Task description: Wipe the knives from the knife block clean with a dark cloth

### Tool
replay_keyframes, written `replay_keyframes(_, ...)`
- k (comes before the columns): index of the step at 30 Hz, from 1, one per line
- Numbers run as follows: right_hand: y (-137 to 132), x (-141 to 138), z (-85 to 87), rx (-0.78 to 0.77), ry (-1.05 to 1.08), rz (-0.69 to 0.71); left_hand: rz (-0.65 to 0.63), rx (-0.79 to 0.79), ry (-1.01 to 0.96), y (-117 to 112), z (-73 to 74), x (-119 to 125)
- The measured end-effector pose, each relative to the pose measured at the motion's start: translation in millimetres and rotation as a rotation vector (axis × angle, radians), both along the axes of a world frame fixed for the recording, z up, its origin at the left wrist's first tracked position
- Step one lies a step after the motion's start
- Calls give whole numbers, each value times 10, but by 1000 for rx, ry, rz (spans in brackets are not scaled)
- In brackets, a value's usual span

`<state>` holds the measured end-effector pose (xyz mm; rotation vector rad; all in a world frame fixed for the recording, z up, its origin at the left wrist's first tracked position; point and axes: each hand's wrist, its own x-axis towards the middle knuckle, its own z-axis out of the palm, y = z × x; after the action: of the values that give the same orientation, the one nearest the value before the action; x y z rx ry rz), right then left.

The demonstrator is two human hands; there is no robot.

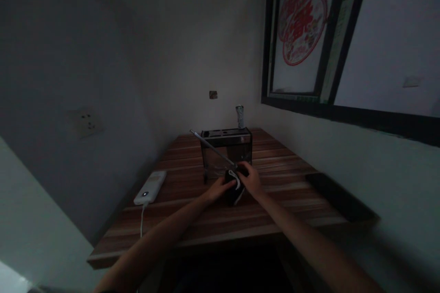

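A small dark device with a telescopic antenna and a white cord loop, looking like a pocket radio, is between my hands near the middle of the table. Its silver antenna slants up to the left. My left hand grips the device's left side, with the thumb across its face by the cord. On the upper right side, my right hand is closed around it, fingers bent near the antenna's base. The dim light hides the device's details. Just behind stands a black box-like rack with a see-through front.
A white power bank with a plugged-in cable lies at the left edge of the wood-grain table. A long flat black object lies along the right edge. A silvery cylinder rises behind the rack, near the walls.
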<state>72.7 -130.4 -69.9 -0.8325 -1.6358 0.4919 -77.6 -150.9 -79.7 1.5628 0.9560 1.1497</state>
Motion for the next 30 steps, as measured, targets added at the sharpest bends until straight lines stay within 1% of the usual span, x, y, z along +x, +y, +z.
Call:
replay_keyframes(3, -4, 9, 71, 14, 4, -46, -43, -73, -33, -10, -42, -2)
replay_keyframes(6, -12, 37, 183, 42, 16, -71, -40, -119, -71, -3, -77, -33)
replay_keyframes(8, -13, 83, 306, 85, 18, -126, -38, -120, -86, -1, -89, -45)
replay_keyframes(10, 0, 166, 492, 158, 7, -211, -41, -122, -98, -9, -89, -47)
replay_keyframes(12, 33, 286, 750, 252, -28, -249, -51, -124, -110, -21, -76, -46)
replay_keyframes(13, 57, 357, 903, 298, -75, -246, -58, -124, -117, -28, -66, -45)
replay_keyframes(15, 111, 507, 1241, 387, -177, -268, -83, -119, -127, -41, -47, -46)
replay_keyframes(16, 136, 580, 1420, 437, -233, -307, -99, -111, -123, -46, -39, -47)
replay_keyframes(19, 172, 751, 1956, 581, -485, -398, -140, -86, -73, -59, -27, -45)
replay_keyframes(22, 150, 830, 2439, 655, -817, -514, -154, -79, -24, -61, -30, -37)
replay_keyframes(24, 132, 839, 2715, 707, -1034, -597, -157, -72, -2, -56, -34, -33)
replay_keyframes(26, 136, 831, 2956, 765, -1183, -649, -159, -62, 15, -47, -38, -31)
replay_keyframes(28, 173, 816, 3174, 805, -1272, -661, -162, -60, 16, -38, -40, -28)
replay_keyframes(30, 231, 799, 3379, 822, -1306, -640, -160, -61, 8, -35, -39, -20)
